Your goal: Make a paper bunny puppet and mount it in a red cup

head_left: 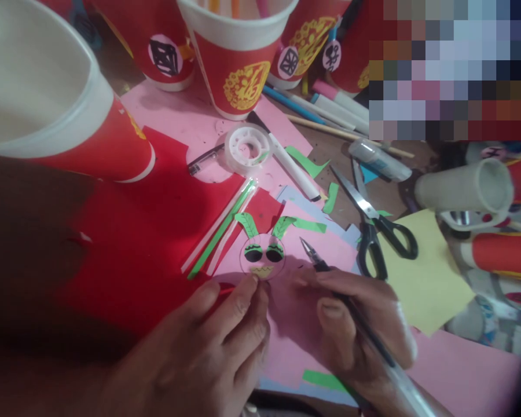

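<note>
The left hand [208, 341] presses flat on the pink face cutout [263, 258]. The right hand [360, 330] grips a pen [364, 324] just right of it.

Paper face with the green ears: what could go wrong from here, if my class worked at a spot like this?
The pen in the right hand has its bare tip close to the paper face, so a slip might leave a stray mark. The scissors lie with their blades apart beyond that hand; a careless reach could nick a finger. The loose green scraps could be brushed away and lost.
</note>
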Available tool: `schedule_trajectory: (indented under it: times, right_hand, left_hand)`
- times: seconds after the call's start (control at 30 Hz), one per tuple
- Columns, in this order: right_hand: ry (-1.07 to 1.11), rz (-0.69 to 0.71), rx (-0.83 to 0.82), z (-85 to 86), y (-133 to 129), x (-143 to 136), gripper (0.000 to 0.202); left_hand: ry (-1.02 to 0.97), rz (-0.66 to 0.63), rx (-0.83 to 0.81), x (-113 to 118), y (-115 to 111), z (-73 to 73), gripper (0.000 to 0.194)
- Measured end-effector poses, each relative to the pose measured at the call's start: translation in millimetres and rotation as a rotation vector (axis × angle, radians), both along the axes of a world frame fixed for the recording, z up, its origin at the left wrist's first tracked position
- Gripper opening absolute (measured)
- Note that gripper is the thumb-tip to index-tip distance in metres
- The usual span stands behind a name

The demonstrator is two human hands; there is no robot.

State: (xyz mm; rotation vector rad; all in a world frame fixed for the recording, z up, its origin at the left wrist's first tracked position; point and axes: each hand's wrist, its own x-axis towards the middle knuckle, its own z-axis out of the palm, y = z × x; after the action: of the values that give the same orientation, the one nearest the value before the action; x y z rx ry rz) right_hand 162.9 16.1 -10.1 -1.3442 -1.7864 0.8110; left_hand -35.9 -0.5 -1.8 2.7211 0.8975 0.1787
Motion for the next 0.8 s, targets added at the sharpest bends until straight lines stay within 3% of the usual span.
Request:
schedule_trajectory:
  times: [0.17, 0.3, 0.53, 0.8]
  right_hand:
    - [-0.146, 0.228, 0.240, 1.7, 6.1, -4.3, 0.021]
    - [-0.215, 0.321, 0.295, 1.3, 4.8, -6.2, 0.016]
    - [-0.280, 0.324, 0.294, -0.8, 3.6, -7.9, 0.016]
    - [-0.201, 0.287, 0.221, -0.9, 3.9, -7.6, 0.019]
  left_hand:
    - [-0.031, 0.014, -0.015, 0.4, 0.8, 0.2, 0.027]
    - [-0.039, 0.042, 0.018, 0.9, 1.7, 2.8, 0.024]
    - [-0.034, 0.021, 0.021, -1.6, 0.4, 1.7, 0.025]
    - [-0.046, 0.011, 0.024, -1.9, -1.4, -0.8, 0.029]
